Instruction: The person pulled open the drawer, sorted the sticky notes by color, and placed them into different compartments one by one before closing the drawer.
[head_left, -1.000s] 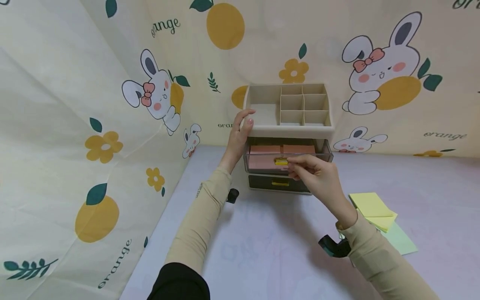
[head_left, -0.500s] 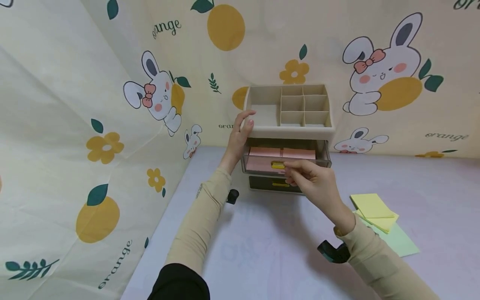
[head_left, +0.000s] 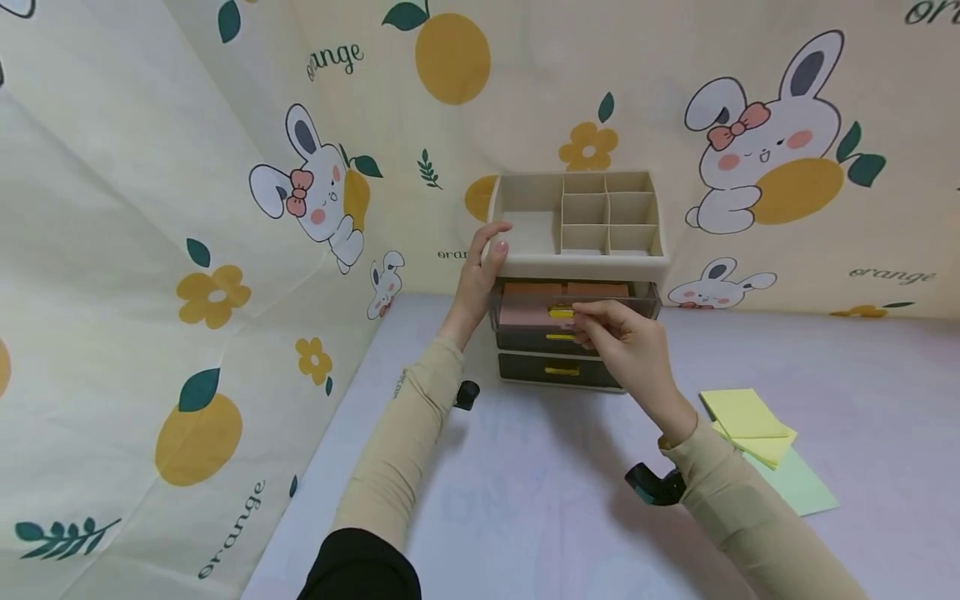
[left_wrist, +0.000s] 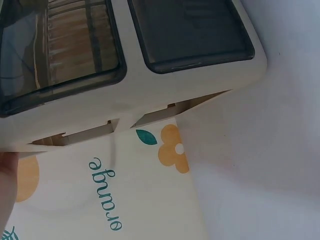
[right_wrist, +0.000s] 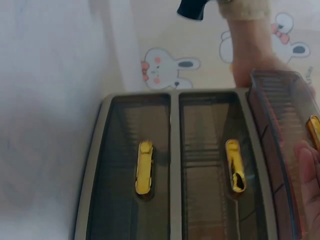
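A cream desktop drawer organizer (head_left: 581, 267) stands against the patterned backdrop, with divided compartments on top and dark see-through drawers below. Its top drawer (head_left: 532, 315) sticks partly out, and pink paper pads (head_left: 525, 292) show inside it. My right hand (head_left: 630, 346) pinches the yellow handle (head_left: 561, 311) of that drawer; in the right wrist view the thumb (right_wrist: 307, 165) lies just beside the handle. My left hand (head_left: 476, 275) grips the organizer's left side, fingers over the upper rim. Two lower drawers (right_wrist: 140, 170) are pushed in, each with a yellow handle.
Yellow sticky notes (head_left: 746, 412) and a light green sheet (head_left: 798, 483) lie on the pale table (head_left: 525, 500), right of the organizer. A backdrop (head_left: 525, 100) printed with rabbits and oranges rises behind and to the left.
The top drawer first came slightly further out, then slid back in with my right hand on its handle, uncovering the middle drawer's front. My left hand has stayed at the organizer's side.
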